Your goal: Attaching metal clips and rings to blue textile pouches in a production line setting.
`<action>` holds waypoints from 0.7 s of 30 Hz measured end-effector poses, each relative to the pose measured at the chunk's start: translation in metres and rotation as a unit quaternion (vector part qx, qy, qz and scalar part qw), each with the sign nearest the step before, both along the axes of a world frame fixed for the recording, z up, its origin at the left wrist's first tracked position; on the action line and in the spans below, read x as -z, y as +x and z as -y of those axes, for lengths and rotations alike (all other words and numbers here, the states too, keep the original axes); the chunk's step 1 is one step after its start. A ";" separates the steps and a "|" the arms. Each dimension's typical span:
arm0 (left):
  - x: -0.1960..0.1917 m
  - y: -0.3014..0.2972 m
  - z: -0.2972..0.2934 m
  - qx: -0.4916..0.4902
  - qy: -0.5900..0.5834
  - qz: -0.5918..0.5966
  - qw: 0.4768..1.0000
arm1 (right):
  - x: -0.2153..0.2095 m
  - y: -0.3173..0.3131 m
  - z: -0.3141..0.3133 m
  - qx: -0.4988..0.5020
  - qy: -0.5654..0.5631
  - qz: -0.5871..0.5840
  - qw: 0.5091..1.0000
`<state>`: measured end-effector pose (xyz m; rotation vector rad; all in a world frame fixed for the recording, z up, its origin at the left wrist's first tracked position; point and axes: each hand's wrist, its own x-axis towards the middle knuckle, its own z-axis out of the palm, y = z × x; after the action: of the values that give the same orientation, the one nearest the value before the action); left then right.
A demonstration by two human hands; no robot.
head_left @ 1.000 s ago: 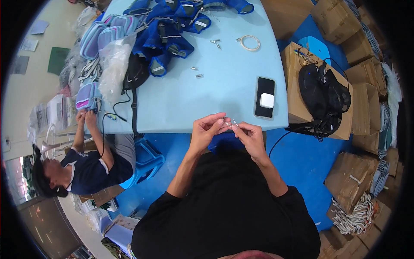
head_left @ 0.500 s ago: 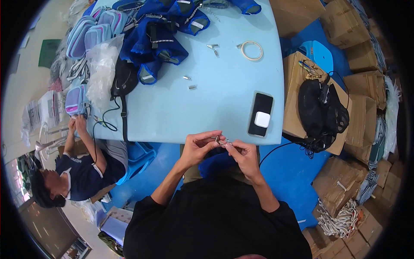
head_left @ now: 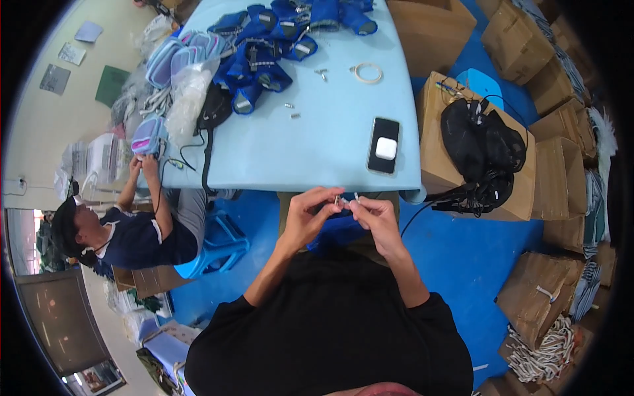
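My left hand (head_left: 309, 219) and my right hand (head_left: 378, 223) meet in front of the table's near edge, fingertips almost touching. Pinched in the left fingers is a small metal fitting (head_left: 339, 200), too small to name exactly. The right thumb and forefinger close on a small pale piece (head_left: 356, 196); whether the two pieces are joined I cannot tell. Similar short metal pieces (head_left: 295, 116) lie on the light blue table (head_left: 317, 155) beyond my hands, and a few more metal pieces (head_left: 321, 74) sit farther off.
A phone (head_left: 384, 163) with a white case (head_left: 386, 148) on it and a tape ring (head_left: 368, 72) are on the table. Blue fabric pouches (head_left: 264, 72) and light blue bags (head_left: 165, 63) pile far left. At left sits a co-worker (head_left: 139, 231); cartons (head_left: 538, 290) stand at right.
The view has shifted, so the table shows farther away and more floor appears. My hands stay together, with the right fingers slightly farther from the left and the pale piece showing upright.
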<state>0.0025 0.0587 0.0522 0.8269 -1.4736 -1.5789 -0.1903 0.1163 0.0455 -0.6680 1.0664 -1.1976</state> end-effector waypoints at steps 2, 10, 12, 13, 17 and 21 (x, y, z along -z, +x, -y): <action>-0.013 0.004 -0.001 0.014 -0.029 0.016 0.999 | -0.006 0.008 -0.011 0.014 -0.035 -0.022 0.999; -0.035 0.026 0.003 0.033 -0.119 0.065 0.990 | -0.027 0.034 -0.009 0.036 -0.085 -0.106 0.990; -0.032 0.034 0.006 0.021 -0.118 0.068 0.991 | -0.028 0.039 -0.003 0.013 -0.072 -0.134 0.988; -0.029 0.038 0.007 0.011 -0.115 0.066 0.991 | -0.028 0.044 -0.001 0.007 -0.064 -0.139 0.988; -0.019 0.056 0.020 -0.009 -0.156 0.070 0.985 | -0.034 0.064 0.013 0.018 -0.051 -0.122 0.991; -0.019 0.070 0.026 -0.004 -0.192 0.103 0.976 | -0.040 0.075 0.021 0.030 -0.047 -0.127 0.990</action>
<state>0.0730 0.0325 0.0710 0.7809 -1.8474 -1.1713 -0.1156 0.0955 0.0852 -0.8849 1.2537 -1.2427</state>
